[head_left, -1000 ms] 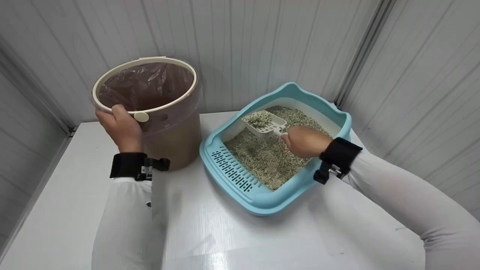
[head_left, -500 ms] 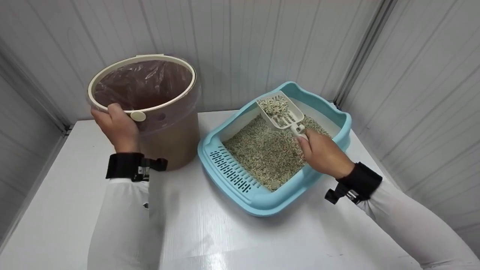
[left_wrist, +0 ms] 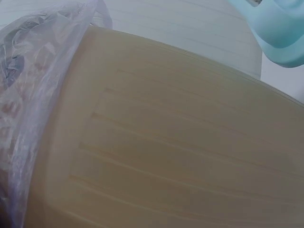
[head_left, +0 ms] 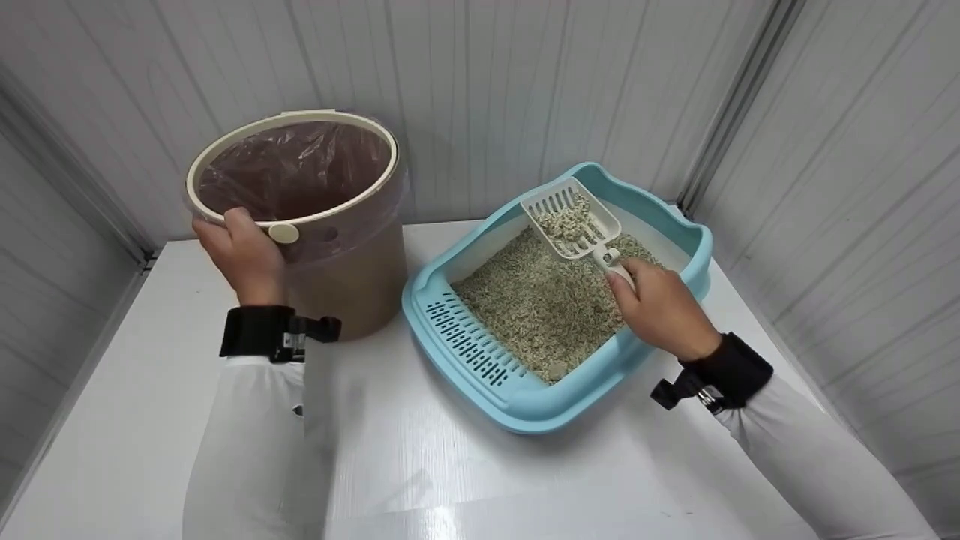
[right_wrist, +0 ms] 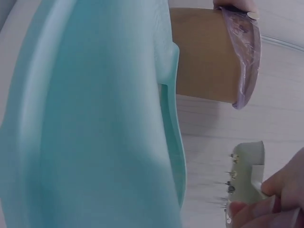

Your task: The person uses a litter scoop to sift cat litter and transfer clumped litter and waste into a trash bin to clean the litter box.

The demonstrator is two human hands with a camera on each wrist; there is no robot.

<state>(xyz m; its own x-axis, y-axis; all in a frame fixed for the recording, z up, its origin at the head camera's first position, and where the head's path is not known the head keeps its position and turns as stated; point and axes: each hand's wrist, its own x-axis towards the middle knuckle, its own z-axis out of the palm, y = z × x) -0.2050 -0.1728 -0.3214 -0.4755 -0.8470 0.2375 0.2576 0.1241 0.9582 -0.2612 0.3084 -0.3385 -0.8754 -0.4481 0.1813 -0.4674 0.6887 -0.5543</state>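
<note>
My right hand [head_left: 667, 307] grips the handle of a white slotted litter scoop [head_left: 574, 217], held above the litter box. Pale litter pellets [head_left: 568, 220] lie in the scoop, and in the right wrist view bits drop from its underside. Below it, the blue litter box [head_left: 525, 409] holds a bed of greenish-brown litter [head_left: 540, 315]. My left hand [head_left: 244, 255] holds the near rim of a brown trash bin [head_left: 345, 292], thumb on top of the rim, fingers mostly hidden beneath. A thin translucent liner bag [head_left: 296, 161] lines the bin and folds over its outside.
Bin and box stand side by side on a white table [head_left: 420, 480], the bin at left. A ribbed grey wall [head_left: 480, 90] rises close behind both, with side walls left and right. The box has a perforated step [head_left: 469, 341] at its front left.
My right hand has drawn the scoop back and to the right, turning it upward. The litter in it has shrunk and more slots show. My left hand stays on the bin rim.
</note>
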